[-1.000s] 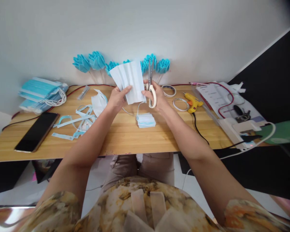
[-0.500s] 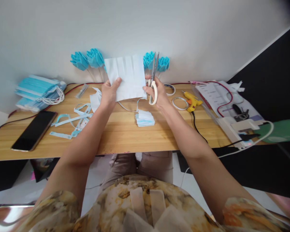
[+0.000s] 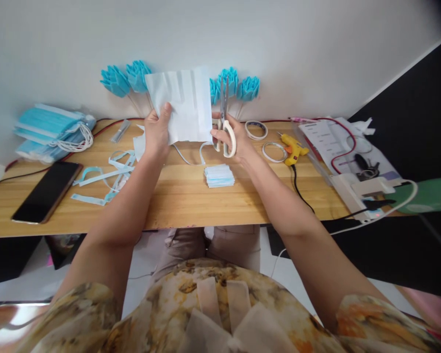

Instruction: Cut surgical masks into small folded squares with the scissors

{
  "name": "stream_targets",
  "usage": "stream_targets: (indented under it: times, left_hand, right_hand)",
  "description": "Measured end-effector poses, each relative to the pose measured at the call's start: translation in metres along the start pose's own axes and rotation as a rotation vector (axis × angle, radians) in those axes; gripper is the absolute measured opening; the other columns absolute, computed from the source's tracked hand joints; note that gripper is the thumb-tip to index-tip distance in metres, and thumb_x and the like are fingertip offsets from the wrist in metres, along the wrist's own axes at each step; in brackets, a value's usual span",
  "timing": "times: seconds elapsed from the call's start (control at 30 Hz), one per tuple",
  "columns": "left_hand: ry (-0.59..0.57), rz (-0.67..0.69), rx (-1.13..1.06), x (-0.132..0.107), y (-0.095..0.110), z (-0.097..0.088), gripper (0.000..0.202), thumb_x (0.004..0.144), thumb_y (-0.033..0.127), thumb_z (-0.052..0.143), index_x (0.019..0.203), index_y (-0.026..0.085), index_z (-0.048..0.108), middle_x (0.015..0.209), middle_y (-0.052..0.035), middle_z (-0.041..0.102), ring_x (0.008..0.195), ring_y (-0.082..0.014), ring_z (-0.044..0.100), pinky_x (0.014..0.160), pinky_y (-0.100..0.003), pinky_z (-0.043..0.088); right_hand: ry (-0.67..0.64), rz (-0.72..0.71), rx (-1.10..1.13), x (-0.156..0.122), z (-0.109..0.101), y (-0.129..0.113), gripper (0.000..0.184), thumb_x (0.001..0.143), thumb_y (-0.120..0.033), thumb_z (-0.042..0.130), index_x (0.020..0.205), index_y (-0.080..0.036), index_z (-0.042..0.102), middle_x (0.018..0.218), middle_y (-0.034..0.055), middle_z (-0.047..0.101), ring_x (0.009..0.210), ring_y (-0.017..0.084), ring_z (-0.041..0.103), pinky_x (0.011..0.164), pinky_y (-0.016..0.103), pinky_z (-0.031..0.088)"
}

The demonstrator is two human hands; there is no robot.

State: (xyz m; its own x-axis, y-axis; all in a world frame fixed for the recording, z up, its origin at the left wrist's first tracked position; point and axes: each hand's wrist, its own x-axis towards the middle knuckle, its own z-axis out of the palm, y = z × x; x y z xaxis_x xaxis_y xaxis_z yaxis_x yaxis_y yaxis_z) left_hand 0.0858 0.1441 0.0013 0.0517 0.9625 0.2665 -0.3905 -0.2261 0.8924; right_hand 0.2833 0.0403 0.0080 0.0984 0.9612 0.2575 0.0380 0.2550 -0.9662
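Observation:
My left hand (image 3: 156, 132) grips the lower left edge of a white pleated mask sheet (image 3: 182, 104), held upright above the wooden table (image 3: 176, 196). My right hand (image 3: 231, 139) is closed round the cream handles of scissors (image 3: 225, 122), whose blades point up beside the sheet's right edge. An ear loop (image 3: 191, 153) hangs from the sheet down to the table. Just below my hands lies a small stack of cut blue mask pieces (image 3: 219, 175).
Blue paper-like flowers (image 3: 127, 81) lean on the wall behind. A pile of blue masks (image 3: 49, 132) and a black phone (image 3: 46, 190) lie at left, with cut strips (image 3: 105, 179) nearby. Tape rolls (image 3: 275, 151), a yellow glue gun (image 3: 293, 147) and a power strip (image 3: 356, 196) lie at right.
Both hands have lifted the sheet and scissors slightly higher and to the left. The sheet has turned so its left corner tips outward; the scissors stay beside its right edge.

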Motion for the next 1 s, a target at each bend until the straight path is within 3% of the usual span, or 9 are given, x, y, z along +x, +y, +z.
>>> stream_targets:
  times: [0.27, 0.4, 0.7, 1.0]
  left_hand:
    - [0.035, -0.020, 0.002, 0.000, 0.001, 0.003, 0.044, 0.077, 0.063, 0.080, 0.090, 0.022, 0.068, 0.091, -0.0021, 0.073, 0.103, -0.0210, 0.071, 0.089, -0.030, 0.057]
    - [0.017, 0.032, -0.004, -0.002, 0.001, 0.002, 0.054, 0.071, 0.067, 0.082, 0.090, 0.019, 0.068, 0.095, -0.0073, 0.073, 0.102, -0.0244, 0.070, 0.090, -0.035, 0.058]
    - [0.033, -0.052, -0.021, -0.012, 0.003, 0.011, 0.044, 0.074, 0.059, 0.085, 0.089, 0.021, 0.069, 0.094, -0.0058, 0.076, 0.105, -0.0250, 0.071, 0.084, -0.030, 0.059]
    - [0.002, -0.067, -0.019, -0.019, 0.004, 0.013, 0.054, 0.064, 0.064, 0.088, 0.085, 0.017, 0.071, 0.086, -0.0058, 0.076, 0.095, -0.0243, 0.073, 0.081, -0.033, 0.060]
  right_hand:
    - [0.028, -0.004, -0.025, -0.001, 0.001, 0.001, 0.054, 0.071, -0.043, 0.086, 0.117, -0.028, 0.061, 0.083, -0.0020, 0.059, 0.074, 0.015, 0.060, 0.063, 0.031, 0.057]
    - [0.046, 0.005, -0.040, -0.001, -0.002, 0.000, 0.054, 0.073, -0.043, 0.084, 0.118, -0.027, 0.061, 0.083, -0.0018, 0.059, 0.075, 0.015, 0.059, 0.064, 0.031, 0.057]
    - [-0.020, -0.016, 0.017, 0.003, -0.005, 0.006, 0.064, 0.074, -0.062, 0.082, 0.123, -0.026, 0.060, 0.080, -0.0022, 0.057, 0.068, 0.013, 0.056, 0.055, 0.027, 0.050]
    - [0.133, -0.031, -0.077, 0.004, -0.008, 0.001, 0.053, 0.070, -0.045, 0.084, 0.115, -0.026, 0.063, 0.081, -0.0042, 0.053, 0.073, 0.012, 0.050, 0.064, 0.027, 0.048]
